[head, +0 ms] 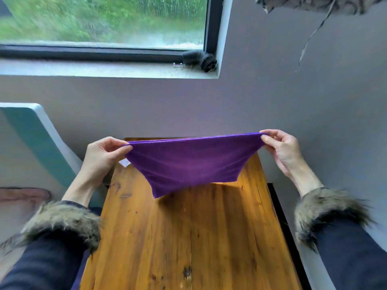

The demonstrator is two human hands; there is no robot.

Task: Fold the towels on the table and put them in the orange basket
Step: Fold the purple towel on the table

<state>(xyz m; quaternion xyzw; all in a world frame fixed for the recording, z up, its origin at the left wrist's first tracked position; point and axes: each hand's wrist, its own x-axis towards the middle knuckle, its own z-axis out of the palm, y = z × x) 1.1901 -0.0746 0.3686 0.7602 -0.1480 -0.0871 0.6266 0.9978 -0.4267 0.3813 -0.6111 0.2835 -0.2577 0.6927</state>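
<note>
Wooden table point(188, 237) fills the lower centre, running from 6 o'clock up toward the grey wall point(272, 91). Window point(104, 24) at 11 o'clock, green blur outside; dark round fitting point(202, 60) on the sill at its right end. Teal-and-white chair back point(35, 141) at 9 o'clock. Purple towel point(188, 162), folded double, is held in the air above the far half of the table, top edge pulled taut, lower edge hanging free; a small white tag point(124, 162) shows at its left side. 2 hands hold it: left hand point(102, 155) pinches the top left corner at 9 o'clock of the towel, right hand point(281, 146) pinches the top right corner at 2 o'clock. Both sleeves dark with fur cuffs point(62, 222).
</note>
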